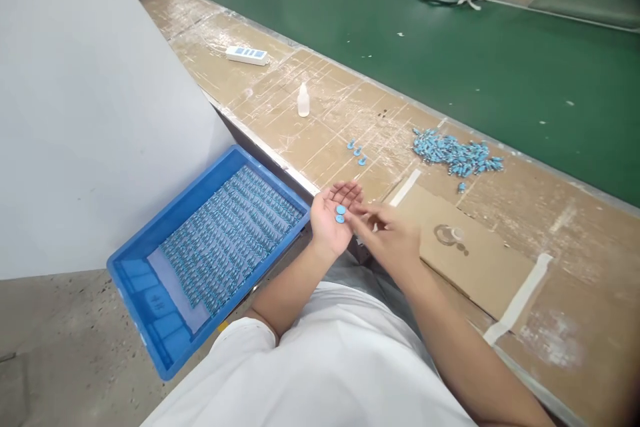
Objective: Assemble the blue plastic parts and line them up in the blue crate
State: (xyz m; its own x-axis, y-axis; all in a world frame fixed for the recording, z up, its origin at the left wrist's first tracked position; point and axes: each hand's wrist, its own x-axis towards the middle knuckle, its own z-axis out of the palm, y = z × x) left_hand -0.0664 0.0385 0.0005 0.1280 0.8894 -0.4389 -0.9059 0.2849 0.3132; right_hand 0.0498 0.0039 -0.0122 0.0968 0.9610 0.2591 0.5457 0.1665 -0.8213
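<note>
My left hand [332,223] is palm up and cupped in front of my body, its fingers loosely curled. Two small blue round-headed pieces [341,210] show at its palm, close together. My right hand [393,233] comes in from the right, slightly blurred, with its fingertips drawn together close beside those pieces. Whether it pinches one of them is hidden. Just beyond my hands, three like blue pieces [357,151] stand on their round heads in a short row on the bench.
A heap of blue pieces [453,152] lies to the right on the cardboard-covered bench [330,80]. Left of me, a blue tray [145,327] carries many pieces in dense rows. A small dropper bottle [303,100] and a white power strip [247,55] are farther off. A green belt [380,20] runs behind.
</note>
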